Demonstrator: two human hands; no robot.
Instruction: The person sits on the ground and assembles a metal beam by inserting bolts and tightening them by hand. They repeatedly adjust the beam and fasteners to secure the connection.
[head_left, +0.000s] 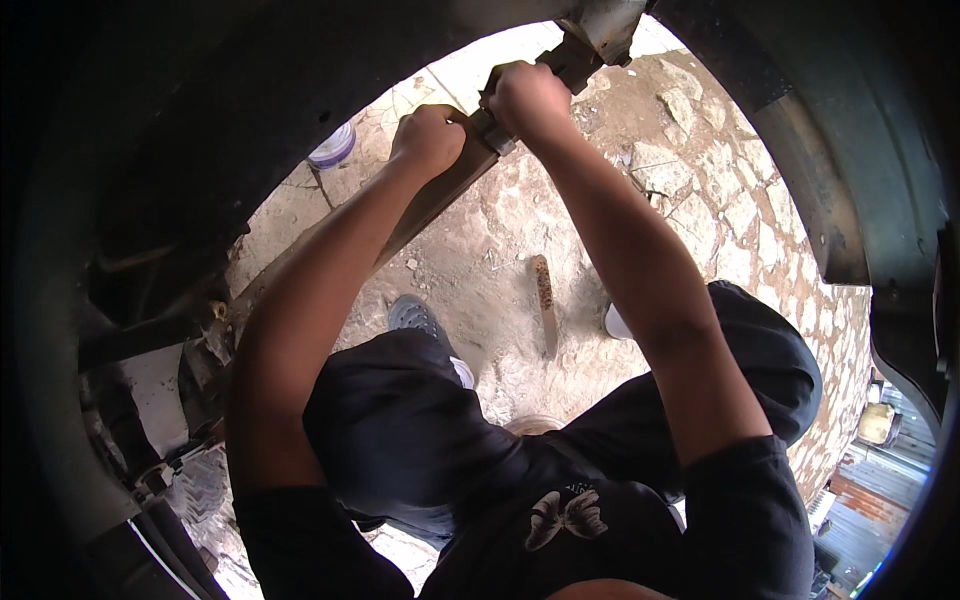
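A long metal shaft (440,195) runs aslant under a vehicle, from the upper middle down to the left. My left hand (430,140) is closed at its upper part, with the fingers mostly hidden behind the fist. Just above and to the right, my right hand (530,100) is wrapped round the shaft's end, beside a collar-like joint (492,132). Beyond my right knuckles, the end meets a dark bracket-like piece (575,62) below a metal housing (610,30). The hands hide part of this joint.
Dark vehicle body panels (840,200) curve round both sides. On the dusty ground lies a narrow knife-like tool (545,300) with a speckled brown handle. A white and purple tub (333,147) stands at the far left. Stone paving (730,200) stretches right, toward corrugated metal sheets (880,490).
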